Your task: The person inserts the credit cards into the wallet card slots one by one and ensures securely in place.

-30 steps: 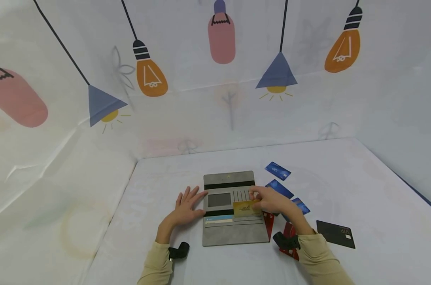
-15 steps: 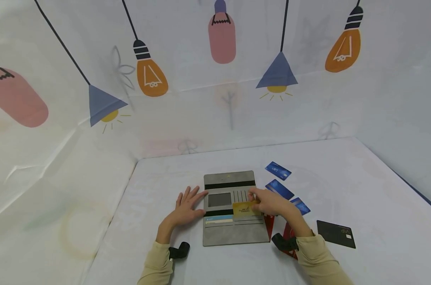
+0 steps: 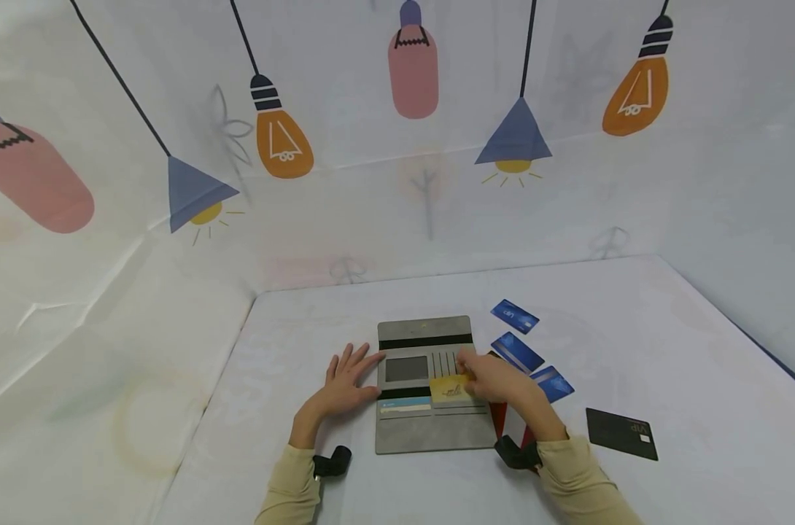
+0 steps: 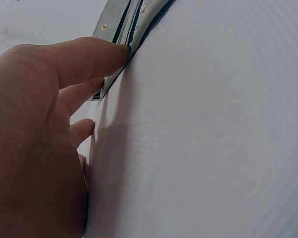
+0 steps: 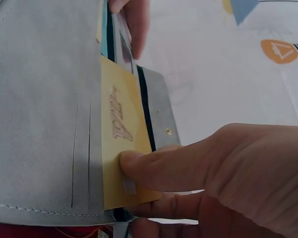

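1. The left hand [image 3: 341,386] is laid flat on the white surface [image 3: 634,343] at the lower centre of the head view, its fingers straight and spread, holding nothing; the fingertips [image 4: 109,54] are pressed against the left edge of the open grey wallet [image 3: 430,430].
2. The right hand [image 3: 496,378] is seen just right of the frame's centre, reaching in from the lower right over the wallet, with a yellow card [image 3: 448,389] pinched between thumb and fingers.
3. In the right wrist view the thumb is pressed on the near face of the yellow card [image 5: 124,148], which lies against the wallet's card slots; how far its edge sits inside a slot cannot be told.
4. The wallet lies open and flat in the lower middle of the head view, between the two hands.
5. Three blue cards [image 3: 514,316] are spread to the right of the wallet, and a black card [image 3: 621,433] lies farther toward the lower right.
6. A red card [image 3: 498,414] is mostly hidden under the right wrist and sleeve, so its outline is hard to make out.
7. In the left wrist view much of the frame is filled by the back of the left hand and bare surface; only a thin slice of the wallet's edge [image 4: 120,20] is seen at the top left.
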Demonstrator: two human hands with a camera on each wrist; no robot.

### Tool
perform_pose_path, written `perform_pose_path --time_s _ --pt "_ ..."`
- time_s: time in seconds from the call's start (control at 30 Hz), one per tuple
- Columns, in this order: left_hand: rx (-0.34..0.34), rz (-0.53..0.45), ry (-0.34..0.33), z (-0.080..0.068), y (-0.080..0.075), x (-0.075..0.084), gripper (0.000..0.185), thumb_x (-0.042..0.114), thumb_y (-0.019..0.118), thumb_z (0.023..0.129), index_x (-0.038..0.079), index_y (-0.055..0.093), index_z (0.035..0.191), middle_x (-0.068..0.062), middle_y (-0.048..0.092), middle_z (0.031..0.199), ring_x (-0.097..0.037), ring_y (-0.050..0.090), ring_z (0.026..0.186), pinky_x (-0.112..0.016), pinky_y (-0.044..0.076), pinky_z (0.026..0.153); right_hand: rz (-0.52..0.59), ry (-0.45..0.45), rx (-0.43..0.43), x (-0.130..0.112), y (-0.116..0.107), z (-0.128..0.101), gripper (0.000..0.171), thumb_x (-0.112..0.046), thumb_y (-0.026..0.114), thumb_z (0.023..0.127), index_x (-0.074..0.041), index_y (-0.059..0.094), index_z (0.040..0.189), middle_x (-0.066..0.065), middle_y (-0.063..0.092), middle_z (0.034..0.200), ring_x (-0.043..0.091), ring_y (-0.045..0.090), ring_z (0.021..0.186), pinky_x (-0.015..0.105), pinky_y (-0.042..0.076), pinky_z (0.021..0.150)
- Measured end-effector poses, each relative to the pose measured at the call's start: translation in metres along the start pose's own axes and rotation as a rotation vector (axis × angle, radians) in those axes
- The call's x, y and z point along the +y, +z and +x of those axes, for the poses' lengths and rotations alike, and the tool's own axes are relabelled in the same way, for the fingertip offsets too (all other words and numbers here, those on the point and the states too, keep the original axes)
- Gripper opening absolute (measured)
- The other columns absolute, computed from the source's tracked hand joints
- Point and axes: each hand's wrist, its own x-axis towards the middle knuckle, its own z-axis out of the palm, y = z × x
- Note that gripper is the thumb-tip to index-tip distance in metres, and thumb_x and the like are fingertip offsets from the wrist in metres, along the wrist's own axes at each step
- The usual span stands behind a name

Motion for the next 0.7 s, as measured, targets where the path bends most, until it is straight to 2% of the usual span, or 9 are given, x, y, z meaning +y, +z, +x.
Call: perform_pose_path --time_s 0.2,0.43,0.6,0.7 --pt "0.0 0.006 -0.018 -0.0013 0.0005 -0.0003 0.063 0.028 0.062 0.092 0.015 0.043 0.151 -0.018 0.02 0.163 -0.042 -0.004 0.151 -0.061 -0.007 0.117 -0.045 -0.028 -0.004 -0.0048 -0.0023 -0.0018 0.022 0.001 0.068 0.085 -0.011 0.051 0.092 0.001 0.053 0.077 0.016 0.049 0.07 0.027 0.037 0.059" --pt "0.01 0.014 -0.023 -0.0009 0.0014 -0.0007 0.063 0.028 0.062 0.092 0.016 0.043 0.15 -0.016 0.02 0.163 -0.042 -0.004 0.151 -0.061 -0.007 0.117 -0.146 0.042 -0.025 -0.0047 -0.0018 -0.0034 0.021 -0.012 0.076 0.081 -0.013 0.056 0.078 0.003 0.048 0.082 0.018 0.046 0.075 0.032 0.04 0.064" --pt "0.006 0.012 -0.004 -0.0006 0.0006 0.0006 0.063 0.028 0.062 0.093 0.015 0.042 0.151 -0.017 0.02 0.163 -0.043 -0.003 0.151 -0.061 -0.007 0.117 -0.129 0.032 -0.051 -0.0037 0.0003 -0.0053 0.02 -0.018 0.078 0.08 -0.013 0.061 0.087 0.002 0.05 0.086 0.019 0.045 0.082 0.035 0.043 0.069" --pt "0.005 0.013 -0.001 -0.0006 0.0004 0.001 0.063 0.028 0.062 0.092 0.014 0.042 0.151 -0.018 0.021 0.163 -0.043 -0.003 0.151 -0.062 -0.007 0.117 -0.126 0.012 -0.065 -0.0088 0.0017 -0.0073 0.03 -0.025 0.081 0.077 -0.013 0.065 0.099 0.002 0.053 0.093 0.022 0.045 0.09 0.042 0.046 0.078"
